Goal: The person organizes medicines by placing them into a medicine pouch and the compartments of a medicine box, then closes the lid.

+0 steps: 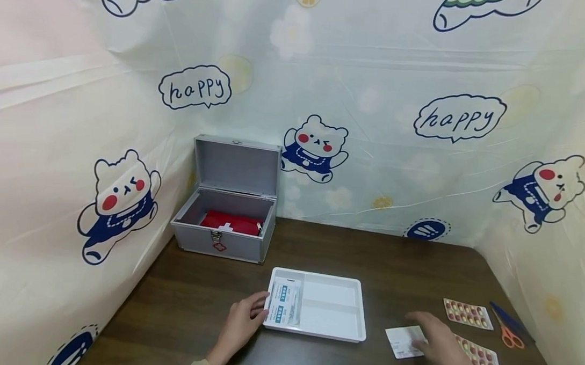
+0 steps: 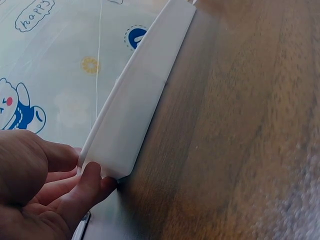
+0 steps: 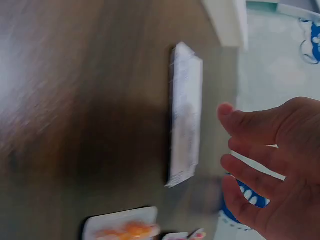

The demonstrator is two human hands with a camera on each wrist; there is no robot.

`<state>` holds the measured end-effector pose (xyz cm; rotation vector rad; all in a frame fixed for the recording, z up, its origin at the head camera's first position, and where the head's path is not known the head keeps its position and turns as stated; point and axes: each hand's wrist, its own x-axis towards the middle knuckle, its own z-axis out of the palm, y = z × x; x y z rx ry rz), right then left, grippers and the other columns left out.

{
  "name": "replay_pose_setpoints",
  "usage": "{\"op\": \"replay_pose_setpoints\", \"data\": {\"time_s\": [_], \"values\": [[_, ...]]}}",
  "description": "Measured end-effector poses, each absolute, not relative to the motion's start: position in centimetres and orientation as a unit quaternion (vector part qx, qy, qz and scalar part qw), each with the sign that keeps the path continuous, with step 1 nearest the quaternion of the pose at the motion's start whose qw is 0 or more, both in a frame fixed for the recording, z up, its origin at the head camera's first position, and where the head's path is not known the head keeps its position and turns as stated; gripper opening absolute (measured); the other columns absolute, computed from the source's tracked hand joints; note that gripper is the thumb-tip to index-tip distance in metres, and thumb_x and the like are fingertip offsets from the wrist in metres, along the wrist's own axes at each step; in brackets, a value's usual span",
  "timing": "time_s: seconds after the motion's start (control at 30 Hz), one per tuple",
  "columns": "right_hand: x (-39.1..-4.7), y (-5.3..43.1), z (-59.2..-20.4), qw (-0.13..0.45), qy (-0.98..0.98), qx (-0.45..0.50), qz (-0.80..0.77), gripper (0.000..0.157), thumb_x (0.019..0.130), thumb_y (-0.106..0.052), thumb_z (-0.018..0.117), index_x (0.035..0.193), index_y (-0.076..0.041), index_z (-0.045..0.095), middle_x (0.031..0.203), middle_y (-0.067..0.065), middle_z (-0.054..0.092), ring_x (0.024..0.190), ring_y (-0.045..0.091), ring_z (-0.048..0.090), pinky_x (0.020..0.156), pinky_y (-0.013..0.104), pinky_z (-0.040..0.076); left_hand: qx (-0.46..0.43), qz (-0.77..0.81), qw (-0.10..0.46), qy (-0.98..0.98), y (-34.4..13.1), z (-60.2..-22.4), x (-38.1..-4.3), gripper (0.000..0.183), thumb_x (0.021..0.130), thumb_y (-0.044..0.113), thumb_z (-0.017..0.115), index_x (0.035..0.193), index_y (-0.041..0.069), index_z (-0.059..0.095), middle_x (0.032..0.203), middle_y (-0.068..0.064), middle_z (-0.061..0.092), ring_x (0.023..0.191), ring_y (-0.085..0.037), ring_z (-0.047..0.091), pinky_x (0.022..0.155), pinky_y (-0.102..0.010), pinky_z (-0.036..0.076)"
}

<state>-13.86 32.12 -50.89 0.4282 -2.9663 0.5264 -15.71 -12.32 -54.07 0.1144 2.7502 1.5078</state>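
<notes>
My left hand (image 1: 243, 320) holds the left edge of a white divided tray (image 1: 333, 335); the left wrist view shows thumb and fingers at the end of the tray's side wall (image 2: 132, 100). White packets with blue print (image 1: 282, 305) lie in the tray's left compartment. To the right of the tray, a flat white rectangle with small print (image 1: 403, 341) lies on the table. Beside and partly over it in the head view is my right hand (image 1: 439, 340), holding nothing. The right wrist view shows that hand (image 3: 265, 165) with fingers spread, apart from the white rectangle (image 3: 186, 117), which is blurred.
Blister packs of capsules (image 1: 468, 313) lie at the right, several of them partly cut off or behind the right hand. Scissors with orange handles (image 1: 512, 338) lie beside a dark blue object (image 1: 510, 318). A grey case (image 1: 237, 245) stands open at the back left, with a red pouch (image 1: 230, 223) inside.
</notes>
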Motion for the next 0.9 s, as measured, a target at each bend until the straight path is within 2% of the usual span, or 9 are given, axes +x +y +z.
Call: {"op": "replay_pose_setpoints", "data": {"time_s": [0.2, 0.33, 0.47, 0.57, 0.67, 0.77, 0.9], "values": [[-14.3, 32.6, -52.3, 0.012, -0.977, 0.152, 0.152, 0.053, 0.063, -0.004, 0.087, 0.113, -0.005, 0.068, 0.115, 0.011, 0.069, 0.103, 0.034, 0.064, 0.089, 0.051, 0.053, 0.038, 0.477, 0.003, 0.878, -12.3, -54.0, -15.5, 0.039, 0.087, -0.001, 0.072, 0.125, -0.003, 0.064, 0.116, -0.023, 0.071, 0.102, -0.028, 0.072, 0.078, -0.029, 0.061], [-14.4, 32.8, -52.6, -0.002, -0.981, 0.132, 0.139, 0.052, 0.061, -0.007, 0.089, 0.109, -0.010, 0.068, 0.109, 0.007, 0.066, 0.097, 0.030, 0.061, 0.085, 0.049, 0.052, 0.040, 0.480, 0.001, 0.877, -12.2, -54.1, -15.5, 0.039, 0.087, -0.001, 0.072, 0.125, -0.003, 0.065, 0.115, -0.023, 0.071, 0.102, -0.028, 0.072, 0.078, -0.028, 0.061], [-14.5, 32.9, -52.7, 0.021, -0.981, 0.127, 0.147, 0.048, 0.058, -0.011, 0.091, 0.099, -0.014, 0.067, 0.093, 0.002, 0.059, 0.086, 0.024, 0.050, 0.076, 0.037, 0.045, 0.038, 0.476, -0.002, 0.879, -12.2, -54.0, -15.4, 0.038, 0.088, -0.001, 0.071, 0.125, -0.002, 0.064, 0.117, -0.023, 0.070, 0.102, -0.029, 0.072, 0.079, -0.030, 0.061], [-14.6, 32.8, -52.7, 0.027, -0.981, 0.120, 0.150, 0.037, 0.059, -0.012, 0.091, 0.085, -0.015, 0.064, 0.083, -0.001, 0.055, 0.079, 0.019, 0.047, 0.071, 0.032, 0.040, 0.036, 0.470, -0.007, 0.882, -12.3, -54.0, -15.4, 0.038, 0.087, 0.000, 0.072, 0.125, -0.002, 0.065, 0.117, -0.023, 0.070, 0.102, -0.029, 0.072, 0.079, -0.030, 0.061], [-14.6, 32.8, -52.6, -0.008, -0.981, 0.096, 0.166, 0.030, 0.067, -0.010, 0.087, 0.077, -0.016, 0.059, 0.075, -0.005, 0.055, 0.070, 0.011, 0.046, 0.064, 0.026, 0.039, 0.041, 0.472, -0.012, 0.881, -12.3, -54.1, -15.6, 0.038, 0.087, -0.001, 0.072, 0.125, -0.002, 0.065, 0.116, -0.023, 0.071, 0.102, -0.028, 0.072, 0.079, -0.028, 0.060], [-14.3, 32.9, -52.5, -0.030, -0.978, 0.078, 0.189, 0.031, 0.072, -0.007, 0.083, 0.074, -0.018, 0.054, 0.066, -0.008, 0.049, 0.060, 0.005, 0.040, 0.055, 0.022, 0.034, 0.043, 0.474, -0.012, 0.879, -12.2, -54.1, -15.7, 0.038, 0.087, -0.001, 0.072, 0.125, -0.003, 0.065, 0.115, -0.023, 0.071, 0.102, -0.028, 0.072, 0.078, -0.028, 0.060], [-13.9, 33.2, -52.7, -0.015, -0.974, 0.085, 0.207, 0.032, 0.073, -0.004, 0.080, 0.072, -0.018, 0.051, 0.061, -0.010, 0.041, 0.055, 0.002, 0.034, 0.051, 0.021, 0.029, 0.038, 0.472, -0.007, 0.881, -12.2, -54.1, -15.7, 0.039, 0.087, -0.001, 0.072, 0.125, -0.003, 0.065, 0.115, -0.023, 0.071, 0.102, -0.028, 0.072, 0.078, -0.028, 0.060]]}}
